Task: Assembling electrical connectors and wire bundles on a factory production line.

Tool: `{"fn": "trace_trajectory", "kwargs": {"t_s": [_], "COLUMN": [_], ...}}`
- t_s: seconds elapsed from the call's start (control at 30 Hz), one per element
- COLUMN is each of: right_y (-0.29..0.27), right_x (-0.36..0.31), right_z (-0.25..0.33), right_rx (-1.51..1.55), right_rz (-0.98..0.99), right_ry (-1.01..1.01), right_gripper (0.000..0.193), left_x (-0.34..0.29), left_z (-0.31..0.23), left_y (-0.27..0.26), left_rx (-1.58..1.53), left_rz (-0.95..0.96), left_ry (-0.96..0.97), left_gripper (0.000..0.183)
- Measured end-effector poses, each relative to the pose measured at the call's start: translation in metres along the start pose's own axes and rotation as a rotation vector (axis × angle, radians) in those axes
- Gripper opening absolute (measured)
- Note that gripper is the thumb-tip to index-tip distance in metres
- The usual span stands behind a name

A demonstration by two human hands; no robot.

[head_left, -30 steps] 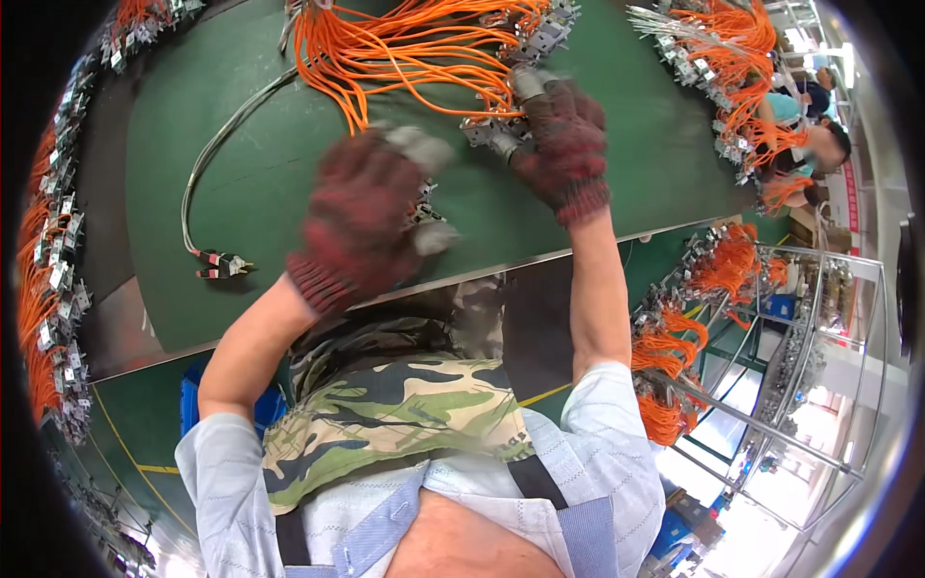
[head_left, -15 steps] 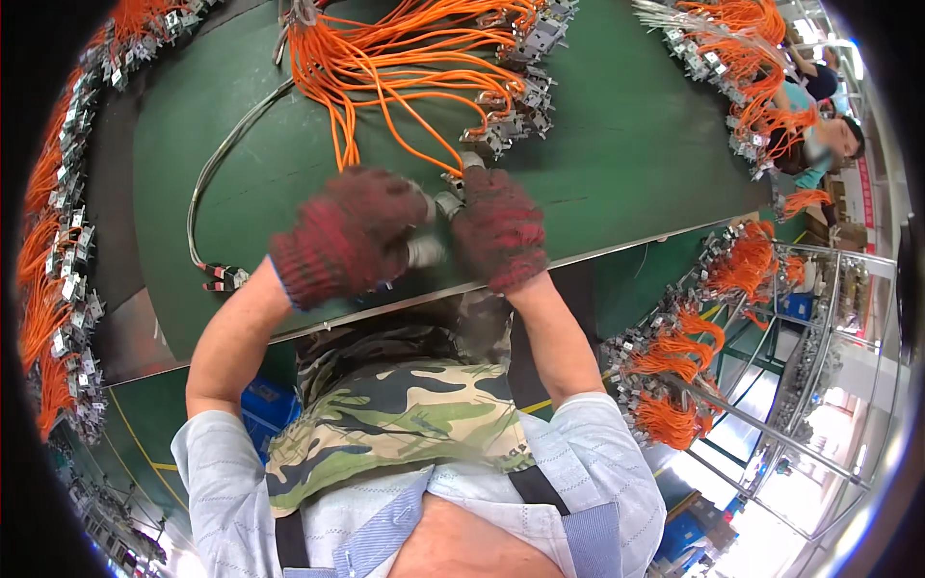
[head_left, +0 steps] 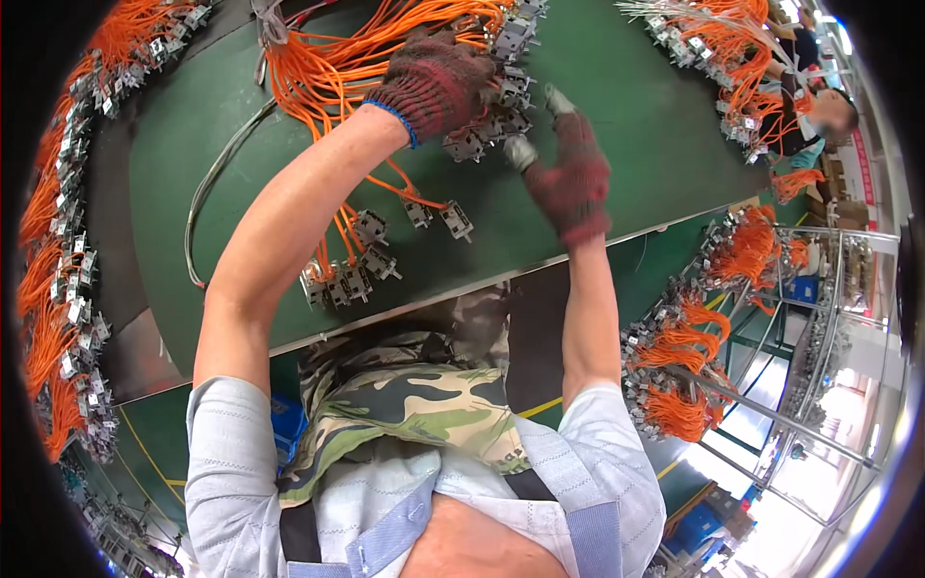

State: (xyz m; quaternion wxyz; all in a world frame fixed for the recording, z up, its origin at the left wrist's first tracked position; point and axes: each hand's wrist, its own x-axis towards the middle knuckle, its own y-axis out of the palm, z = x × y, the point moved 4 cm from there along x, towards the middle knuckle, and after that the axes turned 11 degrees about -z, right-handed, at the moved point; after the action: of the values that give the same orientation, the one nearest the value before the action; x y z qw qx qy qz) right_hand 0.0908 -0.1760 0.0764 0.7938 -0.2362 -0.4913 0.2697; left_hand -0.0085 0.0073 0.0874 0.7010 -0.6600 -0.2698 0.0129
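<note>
My left hand (head_left: 438, 82), in a dark red knit glove, lies over orange cables (head_left: 337, 72) close to their metal-housed connectors (head_left: 515, 91). Its fingers curl down, and what they grip is hidden. Right of those connectors, my right hand (head_left: 573, 183) is open in a matching glove with pale fingertips, thumb and finger spread and nothing between them. Nearer me, several more connectors (head_left: 352, 282) lie grouped at the ends of orange cables. Two others, one a grey connector (head_left: 456, 220), rest a little to their right.
A green table (head_left: 646, 173) carries the cables, its near edge just before my body. A grey cable (head_left: 198, 197) curves across its left side. Hanging orange cable bundles (head_left: 43, 337) line the left; a metal rack (head_left: 771, 395) stands at right. Another person (head_left: 819, 116) is far right.
Both hands have moved away from me, off the near part of the table. The left has gone onto the cables; the right has opened beside the connectors. Near connectors formerly covered now show.
</note>
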Motion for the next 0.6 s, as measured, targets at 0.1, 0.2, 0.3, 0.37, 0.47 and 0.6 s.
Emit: {"fn": "trace_trajectory", "kwargs": {"t_s": [0.1,0.2,0.3,0.37,0.47,0.6], "right_y": [0.04,0.05,0.028,0.021,0.02,0.021], "right_x": [0.014,0.006,-0.026,-0.046,-0.063,-0.058], "right_z": [-0.04,-0.038,-0.003,0.021,0.038,0.02], "right_rx": [0.013,0.336,0.28,0.139,0.139,0.168], "right_rz": [0.115,0.25,0.42,0.476,0.409,0.37], "right_ry": [0.153,0.346,0.398,0.406,0.452,0.566], "right_gripper": [0.071,0.071,0.068,0.065,0.062,0.059], "left_x": [0.007,-0.002,-0.025,-0.039,-0.055,-0.053], "left_z": [0.006,0.015,0.022,0.024,0.02,0.013], "left_y": [0.006,0.008,0.003,0.001,0.0,0.01], "left_rx": [-0.194,-0.329,-0.452,-0.732,-0.839,-0.763], "left_rz": [0.043,0.043,0.04,0.149,0.258,0.289], "left_ry": [-0.059,-0.008,0.129,0.056,-0.061,-0.113], "left_gripper": [0.039,0.032,0.032,0.032,0.031,0.037]}}
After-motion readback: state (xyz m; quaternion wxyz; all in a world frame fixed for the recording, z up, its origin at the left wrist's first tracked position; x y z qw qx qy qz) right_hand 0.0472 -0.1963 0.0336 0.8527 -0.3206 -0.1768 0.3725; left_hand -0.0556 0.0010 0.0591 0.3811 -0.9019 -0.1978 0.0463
